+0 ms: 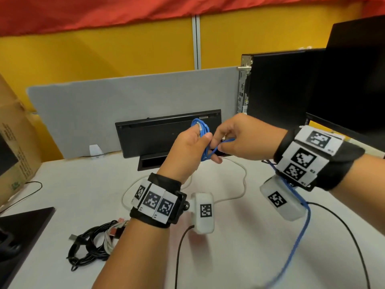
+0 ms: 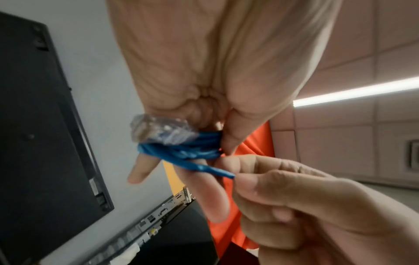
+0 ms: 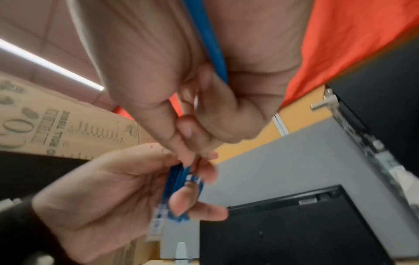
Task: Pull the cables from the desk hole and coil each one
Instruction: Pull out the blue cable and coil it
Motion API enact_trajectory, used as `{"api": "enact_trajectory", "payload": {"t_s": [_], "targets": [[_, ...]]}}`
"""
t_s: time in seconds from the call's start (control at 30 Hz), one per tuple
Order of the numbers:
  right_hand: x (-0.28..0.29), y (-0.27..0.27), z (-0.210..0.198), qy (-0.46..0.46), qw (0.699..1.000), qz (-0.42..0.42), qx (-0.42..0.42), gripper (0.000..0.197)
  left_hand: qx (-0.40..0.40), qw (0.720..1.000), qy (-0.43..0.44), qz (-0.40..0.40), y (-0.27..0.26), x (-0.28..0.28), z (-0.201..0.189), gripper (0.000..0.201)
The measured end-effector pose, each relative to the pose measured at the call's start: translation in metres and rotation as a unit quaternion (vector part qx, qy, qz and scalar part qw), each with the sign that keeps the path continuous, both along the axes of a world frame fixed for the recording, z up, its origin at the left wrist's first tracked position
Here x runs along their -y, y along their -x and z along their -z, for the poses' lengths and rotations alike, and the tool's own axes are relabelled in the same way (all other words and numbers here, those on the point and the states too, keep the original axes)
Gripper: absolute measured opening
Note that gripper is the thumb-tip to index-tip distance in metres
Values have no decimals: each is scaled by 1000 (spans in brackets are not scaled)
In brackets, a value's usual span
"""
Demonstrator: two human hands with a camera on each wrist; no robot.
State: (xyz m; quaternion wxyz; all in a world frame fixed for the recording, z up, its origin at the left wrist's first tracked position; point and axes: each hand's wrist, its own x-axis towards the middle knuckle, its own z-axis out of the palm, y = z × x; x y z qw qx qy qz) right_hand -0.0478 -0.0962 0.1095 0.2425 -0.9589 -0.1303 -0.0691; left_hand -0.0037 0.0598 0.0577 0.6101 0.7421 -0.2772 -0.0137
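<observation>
A blue network cable is wound in several loops round the fingers of my left hand, which is raised above the desk hole. The left thumb pins the loops beside the clear plug. My right hand pinches the free strand just right of the coil, thumb against finger. The strand runs back along the right palm, and its tail drops toward the desk's front edge. A white cable lies loose on the desk.
A bundle of coiled black cables lies front left. A black keyboard leans on the grey divider. A computer tower and monitor stand right, a cardboard box left. A black wire crosses the desk at right.
</observation>
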Motion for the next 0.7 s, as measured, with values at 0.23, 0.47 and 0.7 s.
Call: {"api": "enact_trajectory", "payload": {"t_s": [0.23, 0.47, 0.7], "targets": [[10, -16, 9, 52, 999, -8, 15, 8, -25, 997, -80, -3, 1, 1, 1, 14], [39, -17, 3, -78, 974, -29, -211, 25, -69, 995, -61, -44, -8, -4, 1, 17], [51, -11, 5, -446, 846, -166, -242, 25, -6, 994, -98, -37, -9, -9, 6, 18]]}}
